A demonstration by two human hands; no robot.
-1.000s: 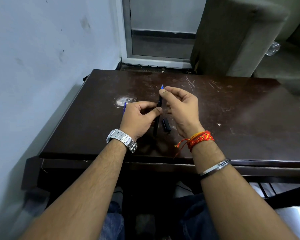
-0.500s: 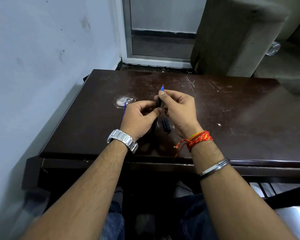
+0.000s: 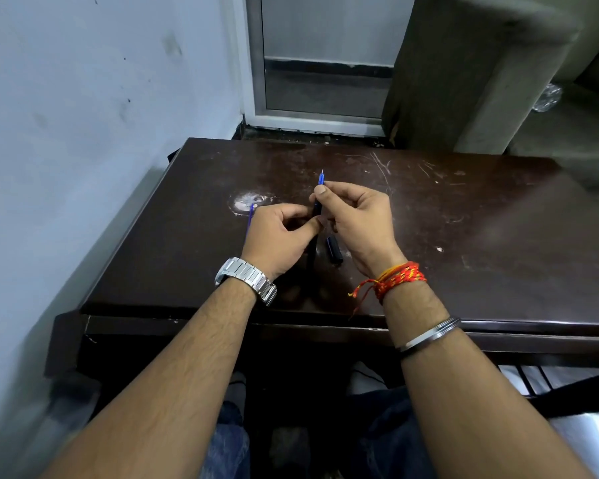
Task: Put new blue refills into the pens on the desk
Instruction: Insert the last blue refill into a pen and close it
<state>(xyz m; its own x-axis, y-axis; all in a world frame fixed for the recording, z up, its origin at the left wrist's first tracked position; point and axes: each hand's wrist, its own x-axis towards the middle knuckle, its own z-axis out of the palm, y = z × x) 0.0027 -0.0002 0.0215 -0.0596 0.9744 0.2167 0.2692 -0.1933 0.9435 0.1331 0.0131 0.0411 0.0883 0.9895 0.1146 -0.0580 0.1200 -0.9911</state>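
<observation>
A dark, scratched desk (image 3: 464, 219) is seen from above, with its left edge close to a pale wall (image 3: 66, 133) and its far edge toward a doorway. Both hands are held together over the middle of the desk, somewhat nearer the near edge than the far one. The left hand (image 3: 277, 236) is closed around the lower part of a dark pen barrel (image 3: 316, 212), with the thumb laid against it; a second blue refill (image 3: 250, 219) is also held in this hand and sticks out on its far left side, toward the pale worn patch (image 3: 249, 202) on the desk. The right hand (image 3: 357, 219) is pinched, thumb and forefinger, on the blue refill (image 3: 322, 178) just above the barrel mouth, its tip pointing toward the far edge. The long axis of barrel and refill is shared and runs from the near edge to the far edge, tilted slightly upward. A short dark piece, probably the pen's cap or end part (image 3: 334, 248), is left lying on the desk just beside the right hand's heel, toward the near edge. How deep the refill sits cannot be told. It is judged that the refill must be pushed straight along this axis, toward the left hand, the right hand being nearer the tip.
</observation>
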